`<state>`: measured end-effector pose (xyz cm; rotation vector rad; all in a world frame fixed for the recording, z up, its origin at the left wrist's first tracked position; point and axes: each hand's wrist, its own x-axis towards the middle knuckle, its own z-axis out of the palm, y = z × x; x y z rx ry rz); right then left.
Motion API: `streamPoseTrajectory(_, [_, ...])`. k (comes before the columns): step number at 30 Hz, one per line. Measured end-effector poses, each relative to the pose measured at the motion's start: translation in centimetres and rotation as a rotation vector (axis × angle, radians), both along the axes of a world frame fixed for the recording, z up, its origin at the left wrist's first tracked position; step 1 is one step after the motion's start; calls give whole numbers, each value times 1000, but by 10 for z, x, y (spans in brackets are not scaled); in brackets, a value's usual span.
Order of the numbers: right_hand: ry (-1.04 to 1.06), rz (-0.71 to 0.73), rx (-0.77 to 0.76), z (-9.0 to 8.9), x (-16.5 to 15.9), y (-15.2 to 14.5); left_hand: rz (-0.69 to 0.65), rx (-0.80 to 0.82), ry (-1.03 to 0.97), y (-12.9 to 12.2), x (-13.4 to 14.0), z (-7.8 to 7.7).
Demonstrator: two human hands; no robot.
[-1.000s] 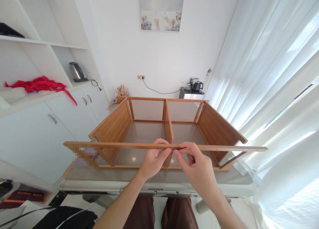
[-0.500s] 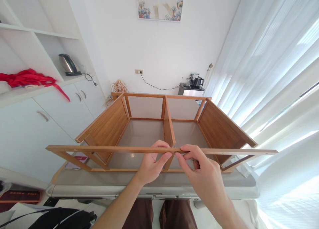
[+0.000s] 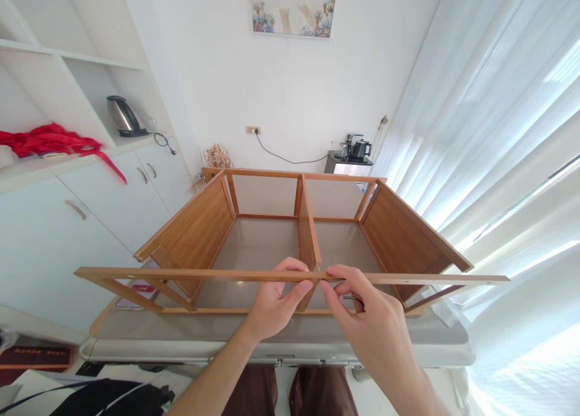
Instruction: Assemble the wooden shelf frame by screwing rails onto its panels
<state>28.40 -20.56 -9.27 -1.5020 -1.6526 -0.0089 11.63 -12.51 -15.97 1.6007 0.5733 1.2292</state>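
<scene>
A wooden rack frame lies on the table, its long front rail running across in front of me. My left hand pinches this rail near its middle, thumb on the near side and fingers behind. Just to the right, my right hand grips the same rail between thumb and fingers. A thin dark metal piece shows within the right hand; its kind is unclear. Right behind the hands, the end of the middle wooden panel comes close to the rail. Gaps separate the rail from the left panel and right panel.
The grey table carries the frame, with a phone-like flat object at its left. White cabinets with a kettle stand left, a curtain hangs right. Black and white items lie below left.
The front rail has shifted slightly nearer to me, its left end a bit further left and lower. Both hands keep their hold near its middle.
</scene>
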Motion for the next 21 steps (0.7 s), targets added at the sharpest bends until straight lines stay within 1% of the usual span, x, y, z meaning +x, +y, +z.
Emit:
streamPoseTrajectory(7, [-37, 44, 19, -3, 2, 3, -12, -16, 6, -1, 1, 3])
streamPoseTrajectory(11, [-52, 36, 24, -3, 3, 4, -4, -21, 11, -2, 2, 5])
streamPoseTrajectory(21, [-75, 50, -61, 4, 7, 5, 23, -43, 17, -2, 3, 2])
